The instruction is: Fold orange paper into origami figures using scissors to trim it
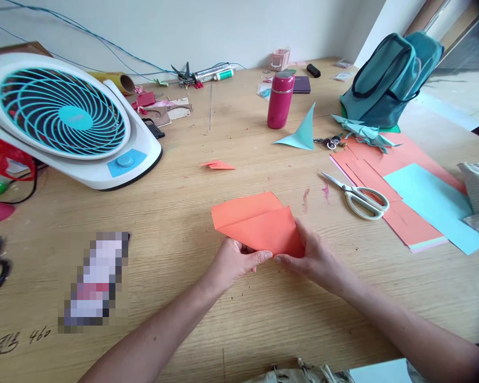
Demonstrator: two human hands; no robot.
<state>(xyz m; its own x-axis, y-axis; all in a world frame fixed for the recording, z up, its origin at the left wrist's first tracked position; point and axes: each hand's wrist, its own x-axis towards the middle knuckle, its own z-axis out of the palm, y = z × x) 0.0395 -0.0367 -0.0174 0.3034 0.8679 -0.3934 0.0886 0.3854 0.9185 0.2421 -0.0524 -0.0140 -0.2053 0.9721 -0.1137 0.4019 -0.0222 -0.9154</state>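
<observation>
Our forearms (159, 330) reach in from the near side of a light, wood-grained counter (175, 202), wrists angled inward so that our thumbs almost meet at the lower edge of an orange paper sheet (263, 229). Our left hand (237, 263) pinches that edge, thumb above and fingers tucked beneath, while our right hand (313, 252) grips the right-hand corner, its thumb along the bottom. The thin, matte paper, held above the middle of the counter, shows two overlapping panels with straight edges. Smooth wood leaves us room on either side, as far as a pixelated oblong (93, 282) at left and, at right, pale-handled scissors (367, 202) lying at the edge of stacked orange sheets (419, 226), a light blue one (431, 197) across them. Beyond our hands, a small, pointed orange fold (218, 165) lies flat. Farther off are a hard white fan (75, 118) with a curved blue grille, a sharp-tipped blue paper form (301, 133), a rounded magenta bottle (280, 101) and a soft teal bag (383, 85), before a white wall (223, 32).
</observation>
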